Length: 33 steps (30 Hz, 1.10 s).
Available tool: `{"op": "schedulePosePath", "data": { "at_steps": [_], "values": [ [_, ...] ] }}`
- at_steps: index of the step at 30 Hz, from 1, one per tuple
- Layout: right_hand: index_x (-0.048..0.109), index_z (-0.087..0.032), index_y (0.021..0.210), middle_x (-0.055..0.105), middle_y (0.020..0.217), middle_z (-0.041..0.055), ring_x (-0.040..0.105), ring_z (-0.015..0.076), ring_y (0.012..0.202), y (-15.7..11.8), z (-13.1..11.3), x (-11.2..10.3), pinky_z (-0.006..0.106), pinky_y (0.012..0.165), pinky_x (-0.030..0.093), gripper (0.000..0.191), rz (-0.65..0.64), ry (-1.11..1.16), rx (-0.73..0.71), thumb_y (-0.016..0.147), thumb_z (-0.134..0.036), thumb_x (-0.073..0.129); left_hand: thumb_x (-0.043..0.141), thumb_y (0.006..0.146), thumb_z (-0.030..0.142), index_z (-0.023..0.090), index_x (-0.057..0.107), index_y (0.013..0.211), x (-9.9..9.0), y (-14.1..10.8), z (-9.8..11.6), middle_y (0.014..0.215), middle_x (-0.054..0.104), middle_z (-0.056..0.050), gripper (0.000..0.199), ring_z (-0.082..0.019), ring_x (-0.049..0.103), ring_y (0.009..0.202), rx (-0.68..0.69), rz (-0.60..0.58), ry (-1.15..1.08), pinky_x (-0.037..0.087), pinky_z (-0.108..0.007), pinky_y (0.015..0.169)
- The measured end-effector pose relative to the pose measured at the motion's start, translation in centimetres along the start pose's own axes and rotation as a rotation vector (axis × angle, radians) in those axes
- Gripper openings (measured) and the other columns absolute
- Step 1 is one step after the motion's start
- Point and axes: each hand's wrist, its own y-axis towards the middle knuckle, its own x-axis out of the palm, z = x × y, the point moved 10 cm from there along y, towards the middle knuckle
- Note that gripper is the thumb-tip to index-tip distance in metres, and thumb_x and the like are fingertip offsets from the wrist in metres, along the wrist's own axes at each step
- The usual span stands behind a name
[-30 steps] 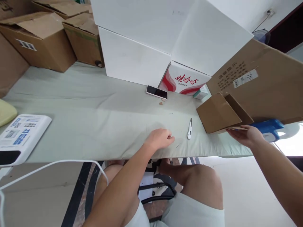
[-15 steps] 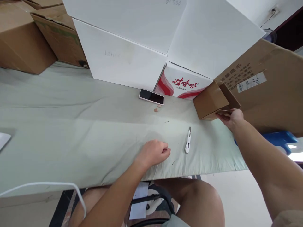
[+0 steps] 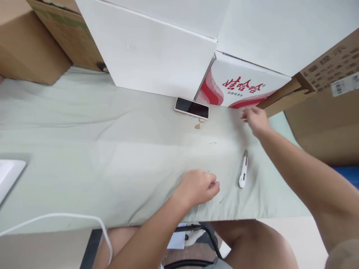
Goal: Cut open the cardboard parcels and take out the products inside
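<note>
Since the earlier frame, the right hand (image 3: 255,119) has moved left and farther away, and the small cardboard box (image 3: 288,105) sits farther back, just beside the red-and-white carton (image 3: 238,87). Fingers of this hand are bent and blurred, so I cannot tell whether they pinch something or touch the box. The box lies just right of the hand; its long axis runs from near left to far right. The left hand (image 3: 199,186) rests at the near edge of the cloth (image 3: 112,160), curled in a loose fist; its inside is hidden. Between the two hands in depth, on the right, one utility knife (image 3: 243,170) points its blade end far. Farther lie two brown scraps (image 3: 197,126) and one phone (image 3: 192,108); one carton stands behind.
</note>
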Motion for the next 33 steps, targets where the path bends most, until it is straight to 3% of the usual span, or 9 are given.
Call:
{"op": "schedulePosePath", "data": {
  "at_steps": [3, 6, 11, 16, 20, 26, 30, 33],
  "values": [
    [0.066, -0.021, 0.09, 0.07, 0.104, 0.0109, 0.066, 0.0269, 0.104, -3.9, -5.2, 7.0, 0.044, 0.099, 0.051, 0.013, -0.174, -0.165, -0.401, 0.081, -0.029, 0.062, 0.05, 0.095, 0.037, 0.02, 0.069, 0.073, 0.0, -0.1, 0.1, 0.071, 0.07, -0.006, 0.033, -0.02, 0.065, 0.07, 0.011, 0.014, 0.01, 0.025, -0.033, 0.06],
    [0.066, -0.021, 0.118, 0.066, 0.128, 0.0143, 0.062, 0.0321, 0.121, -7.9, -10.1, 13.5, 0.05, 0.106, 0.05, 0.039, -0.333, -0.379, -0.772, 0.08, -0.03, 0.063, 0.05, 0.095, 0.036, 0.021, 0.07, 0.074, 0.0, -0.4, 0.2, 0.072, 0.071, -0.006, 0.033, -0.021, 0.065, 0.071, 0.004, 0.019, 0.009, 0.029, -0.033, 0.061],
    [0.048, -0.019, 0.149, 0.05, 0.152, 0.0169, 0.051, 0.0354, 0.139, -6.9, -13.0, 19.4, 0.051, 0.117, 0.045, 0.084, -0.485, -0.579, -0.759, 0.071, -0.031, 0.075, 0.051, 0.094, 0.035, 0.023, 0.072, 0.078, -0.5, -1.3, 0.1, 0.078, 0.073, -0.006, 0.03, -0.022, 0.068, 0.078, -0.011, 0.031, -0.02, 0.036, -0.032, 0.065],
    [0.041, -0.02, 0.156, 0.054, 0.151, 0.0183, 0.056, 0.0373, 0.136, -5.1, -13.3, 20.4, 0.053, 0.116, 0.047, 0.097, -0.605, -0.708, -0.685, 0.069, -0.035, 0.081, 0.05, 0.094, 0.035, 0.023, 0.072, 0.081, -1.4, -2.3, -0.5, 0.082, 0.074, -0.006, 0.028, -0.022, 0.068, 0.08, -0.004, 0.053, -0.055, 0.036, -0.032, 0.066],
    [0.043, -0.021, 0.156, 0.054, 0.154, 0.0159, 0.054, 0.038, 0.14, -4.5, -13.4, 20.0, 0.055, 0.119, 0.043, 0.096, -0.612, -0.757, -0.699, 0.07, -0.039, 0.081, 0.051, 0.093, 0.036, 0.022, 0.069, 0.077, -2.3, -3.0, -1.0, 0.077, 0.072, -0.005, 0.028, -0.022, 0.068, 0.078, -0.003, 0.09, -0.112, 0.034, -0.033, 0.064],
    [0.042, -0.032, 0.157, 0.058, 0.152, 0.0098, 0.058, 0.0408, 0.136, -3.6, -12.9, 20.4, 0.064, 0.113, 0.045, 0.096, -0.618, -0.831, -0.699, 0.07, -0.047, 0.079, 0.053, 0.091, 0.035, 0.022, 0.068, 0.076, -2.6, -3.2, -1.0, 0.078, 0.073, -0.005, 0.025, -0.022, 0.068, 0.077, 0.027, 0.111, -0.145, 0.036, -0.033, 0.065],
    [0.039, -0.029, 0.159, 0.051, 0.157, 0.014, 0.053, 0.0433, 0.139, -4.9, -13.3, 20.0, 0.07, 0.109, 0.045, 0.093, -0.548, -0.808, -0.745, 0.074, -0.044, 0.074, 0.053, 0.091, 0.034, 0.021, 0.065, 0.072, -2.9, -3.3, -1.0, 0.077, 0.073, -0.005, 0.026, -0.023, 0.069, 0.077, 0.038, 0.135, -0.153, 0.036, -0.034, 0.065],
    [0.044, -0.023, 0.154, 0.052, 0.156, 0.0163, 0.053, 0.0412, 0.14, -8.5, -14.0, 19.8, 0.067, 0.111, 0.045, 0.077, -0.501, -0.741, -0.856, 0.083, -0.043, 0.063, 0.052, 0.09, 0.032, 0.021, 0.064, 0.07, -3.3, -3.5, -1.0, 0.076, 0.073, -0.005, 0.026, -0.023, 0.069, 0.078, 0.044, 0.158, -0.157, 0.037, -0.034, 0.065]
  ]
}}
